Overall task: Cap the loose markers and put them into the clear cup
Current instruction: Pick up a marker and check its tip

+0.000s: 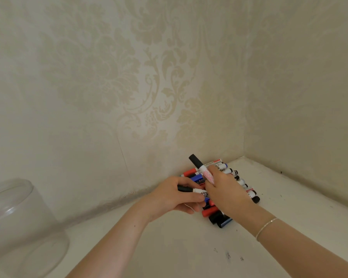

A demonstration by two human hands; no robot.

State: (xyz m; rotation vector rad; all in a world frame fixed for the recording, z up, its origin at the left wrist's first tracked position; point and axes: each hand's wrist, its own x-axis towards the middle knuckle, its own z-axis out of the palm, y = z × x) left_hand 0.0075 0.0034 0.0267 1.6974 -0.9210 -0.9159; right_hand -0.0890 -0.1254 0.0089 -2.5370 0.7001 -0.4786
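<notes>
Two hands: both over the marker pile (243, 183)
Left hand (174, 197): grips a black-capped marker (191, 190)
Right hand (224, 187): holds an upright black-capped marker (199, 164)
Clear cup (18, 223): well left of the pile, on the table (179, 247)

The pile of markers (219, 189) lies in the table's (169, 247) far corner, the cup (18, 227) well apart at left.

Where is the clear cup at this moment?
In the head view, the clear cup stands at the far left edge on the white surface, against the wall and well apart from the left hand and the marker pile.
</notes>
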